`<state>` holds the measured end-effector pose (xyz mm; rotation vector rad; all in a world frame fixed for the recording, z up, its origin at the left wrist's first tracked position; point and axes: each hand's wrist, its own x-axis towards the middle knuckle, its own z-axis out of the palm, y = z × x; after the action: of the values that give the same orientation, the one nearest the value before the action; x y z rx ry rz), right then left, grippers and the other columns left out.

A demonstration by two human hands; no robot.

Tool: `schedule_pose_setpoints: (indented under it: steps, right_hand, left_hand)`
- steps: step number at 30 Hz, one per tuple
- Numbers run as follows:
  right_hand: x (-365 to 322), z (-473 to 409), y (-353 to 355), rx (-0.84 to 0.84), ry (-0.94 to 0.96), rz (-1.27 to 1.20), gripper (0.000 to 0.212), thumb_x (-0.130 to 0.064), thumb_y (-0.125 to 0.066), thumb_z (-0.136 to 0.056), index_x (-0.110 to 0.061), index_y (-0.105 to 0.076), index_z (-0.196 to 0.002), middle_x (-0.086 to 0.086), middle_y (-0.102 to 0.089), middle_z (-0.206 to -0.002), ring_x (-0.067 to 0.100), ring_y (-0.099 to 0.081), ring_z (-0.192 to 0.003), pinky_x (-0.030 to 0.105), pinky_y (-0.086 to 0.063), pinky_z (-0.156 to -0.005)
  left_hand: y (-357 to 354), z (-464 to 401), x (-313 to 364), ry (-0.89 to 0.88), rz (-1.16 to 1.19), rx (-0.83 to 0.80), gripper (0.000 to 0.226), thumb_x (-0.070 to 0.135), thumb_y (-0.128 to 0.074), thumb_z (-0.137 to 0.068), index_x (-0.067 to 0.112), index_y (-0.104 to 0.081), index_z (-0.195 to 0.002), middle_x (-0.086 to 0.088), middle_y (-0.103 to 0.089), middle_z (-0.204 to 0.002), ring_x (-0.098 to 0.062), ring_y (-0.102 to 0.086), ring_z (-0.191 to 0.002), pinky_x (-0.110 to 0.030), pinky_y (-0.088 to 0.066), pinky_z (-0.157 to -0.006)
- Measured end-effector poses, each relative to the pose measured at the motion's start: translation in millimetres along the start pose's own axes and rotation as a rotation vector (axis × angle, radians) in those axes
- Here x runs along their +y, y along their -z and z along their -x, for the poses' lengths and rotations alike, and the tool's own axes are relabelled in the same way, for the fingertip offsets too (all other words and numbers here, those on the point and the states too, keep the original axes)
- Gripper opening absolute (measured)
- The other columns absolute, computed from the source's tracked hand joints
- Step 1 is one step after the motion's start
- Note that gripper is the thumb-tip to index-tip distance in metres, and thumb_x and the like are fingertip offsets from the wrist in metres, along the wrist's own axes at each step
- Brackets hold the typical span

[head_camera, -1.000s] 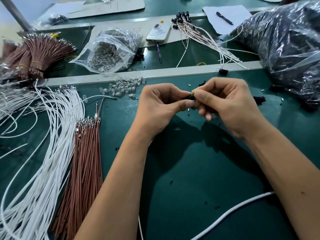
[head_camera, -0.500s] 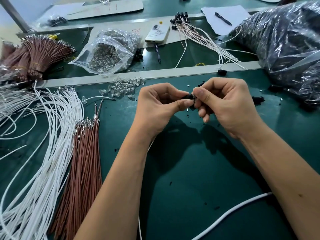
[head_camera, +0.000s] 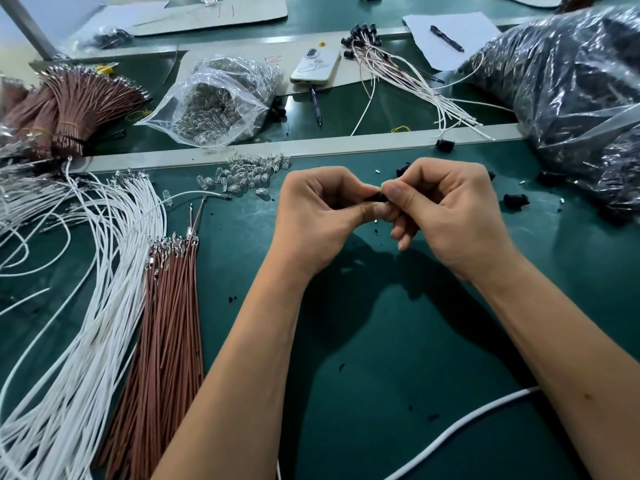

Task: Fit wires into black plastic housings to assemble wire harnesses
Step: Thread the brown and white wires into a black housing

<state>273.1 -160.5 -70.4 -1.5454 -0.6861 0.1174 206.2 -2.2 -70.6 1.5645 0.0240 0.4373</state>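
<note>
Left hand (head_camera: 320, 216) and right hand (head_camera: 446, 209), each grip tight on one black housing (head_camera: 380, 197); brown wires (head_camera: 166, 306) leftward

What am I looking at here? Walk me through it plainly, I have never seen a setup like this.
There is no machine here: a camera worn on a person's head looks down at a green workbench. The left hand and right hand together pinch a small black housing. To the left lie loose white wires and brown wires. Small clear bulbs are scattered ahead, by a clear bag of more. A phone and finished harnesses lie further back.
</note>
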Motion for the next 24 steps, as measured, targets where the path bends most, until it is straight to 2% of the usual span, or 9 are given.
schedule_pose_setpoints:
  steps: [4, 8, 9, 11, 13, 16, 19, 22, 24]
  right_hand:
    - [0, 2, -5, 0.046, 0.053, 0.072, 0.022, -0.007, -0.068, -0.099, -0.002, -0.067, -0.078, 0.014, -0.067, -0.062, 0.023, -0.064, -0.045, 0.030, -0.054, -0.043]
    - [-4, 2, -10, 0.130, 0.132, 0.258, 0.026, -0.015, -0.067, -0.101, -0.001, -0.069, -0.080, 0.004, -0.067, -0.059, 0.020, -0.066, -0.045, 0.039, -0.056, -0.044]
    - [-6, 1, -11, 0.137, 0.158, 0.301, 0.025, -0.017, -0.065, -0.103, -0.002, -0.071, -0.084, 0.003, -0.067, -0.061, 0.019, -0.066, -0.045, 0.041, -0.055, -0.045]
    - [-11, -1, -13, 0.136, 0.178, 0.351, 0.022, -0.022, -0.060, -0.106, -0.007, -0.076, -0.104, 0.002, -0.069, -0.067, 0.018, -0.067, -0.047, 0.041, -0.056, -0.046]
    - [-16, -3, -17, 0.127, 0.080, 0.273, 0.024, -0.028, -0.059, -0.107, -0.014, -0.074, -0.119, 0.004, -0.071, -0.075, 0.021, -0.070, -0.054, 0.040, -0.058, -0.048]
    - [-25, -16, -20, 0.004, -0.136, 0.116, 0.025, -0.030, -0.058, -0.106, -0.010, -0.071, -0.098, 0.004, -0.073, -0.079, 0.019, -0.069, -0.065, 0.036, -0.055, -0.049]
    - [-35, -39, -14, -0.124, -0.232, -0.037, 0.030, -0.024, -0.060, -0.105, 0.000, -0.067, -0.088, -0.001, -0.067, -0.068, 0.009, -0.057, -0.052, 0.021, -0.039, -0.041]
    - [-44, -71, -2, -0.123, -0.301, -0.239, 0.019, -0.015, -0.063, -0.101, -0.008, -0.062, -0.083, -0.002, -0.057, -0.060, 0.004, -0.038, -0.040, 0.016, -0.025, -0.036]
    - [-47, -99, 8, -0.138, -0.342, -0.271, 0.020, -0.011, -0.059, -0.102, -0.012, -0.060, -0.082, -0.001, -0.058, -0.058, 0.004, -0.034, -0.037, 0.015, -0.023, -0.036]
  left_hand:
    - [0, -1, 0, 0.001, 0.010, 0.018, 0.019, -0.014, -0.081, -0.071, 0.000, -0.069, -0.074, -0.006, -0.075, -0.071, -0.017, -0.071, -0.067, -0.025, -0.055, -0.066]
    - [-4, -2, 2, 0.006, 0.020, 0.071, 0.021, -0.012, -0.082, -0.072, 0.003, -0.068, -0.072, -0.018, -0.075, -0.076, -0.022, -0.071, -0.068, -0.029, -0.056, -0.066]
    - [-6, -2, 4, 0.012, 0.027, 0.109, 0.019, -0.011, -0.082, -0.072, 0.002, -0.069, -0.072, -0.019, -0.075, -0.077, -0.023, -0.071, -0.068, -0.031, -0.058, -0.067]
    - [-11, -7, 12, 0.034, 0.050, 0.237, 0.015, -0.006, -0.085, -0.073, -0.002, -0.070, -0.077, -0.017, -0.075, -0.077, -0.021, -0.071, -0.067, -0.031, -0.058, -0.068]
    - [-18, -20, 23, 0.079, 0.125, 0.366, 0.014, -0.001, -0.085, -0.075, 0.000, -0.072, -0.080, -0.013, -0.075, -0.076, -0.015, -0.069, -0.065, -0.026, -0.056, -0.067]
    - [-31, -52, 44, 0.187, 0.305, 0.487, 0.014, 0.004, -0.084, -0.078, 0.005, -0.069, -0.079, -0.014, -0.075, -0.080, -0.009, -0.063, -0.061, -0.026, -0.052, -0.069]
    - [-40, -85, 60, 0.325, 0.506, 0.562, 0.017, 0.004, -0.083, -0.080, 0.004, -0.067, -0.084, -0.015, -0.072, -0.085, -0.012, -0.060, -0.063, -0.024, -0.051, -0.067]
    - [-43, -121, 69, 0.464, 0.637, 0.510, 0.032, 0.012, -0.080, -0.084, -0.004, -0.070, -0.111, -0.009, -0.067, -0.089, -0.014, -0.054, -0.065, -0.024, -0.046, -0.054]
    - [-44, -146, 69, 0.504, 0.621, 0.468, 0.027, 0.021, -0.076, -0.089, 0.002, -0.070, -0.107, -0.007, -0.064, -0.088, -0.016, -0.050, -0.065, -0.023, -0.041, -0.046]
